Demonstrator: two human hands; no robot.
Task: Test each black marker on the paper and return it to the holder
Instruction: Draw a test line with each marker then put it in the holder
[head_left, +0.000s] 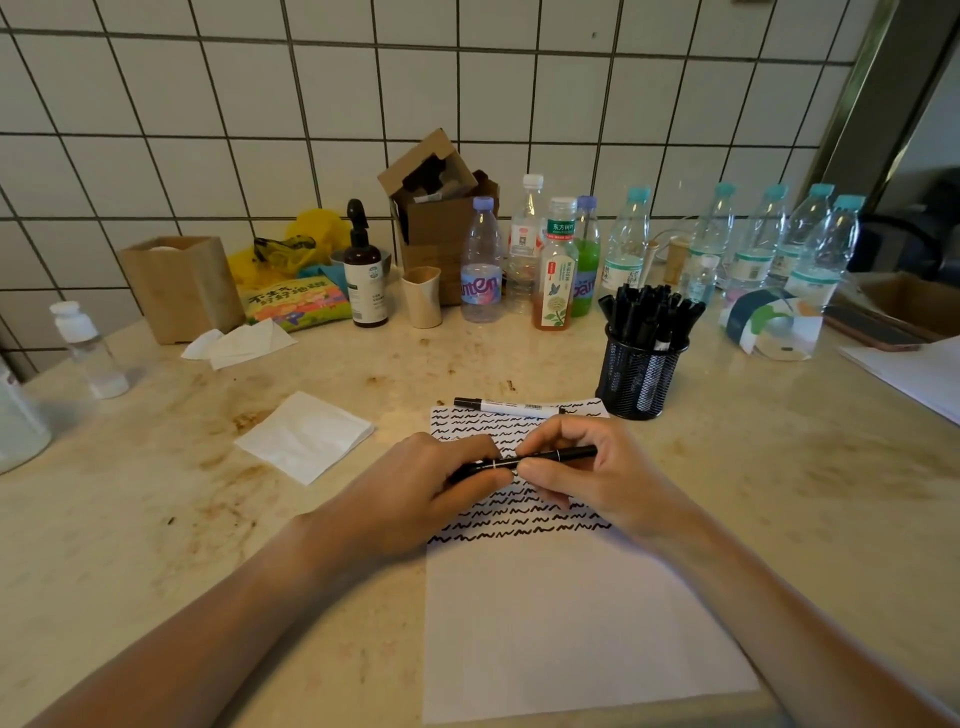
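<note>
White paper (571, 613) with black squiggle rows, black marker (540, 458), black mesh holder (638, 379), beige stained counter (208, 519)

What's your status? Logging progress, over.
Left hand and right hand both grip one black marker over the paper. Holder full. Another marker lies on the paper's top edge.

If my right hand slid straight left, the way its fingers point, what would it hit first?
Probably the left hand: the right hand faces it along the marker both hold, fingertips nearly meeting.
</note>
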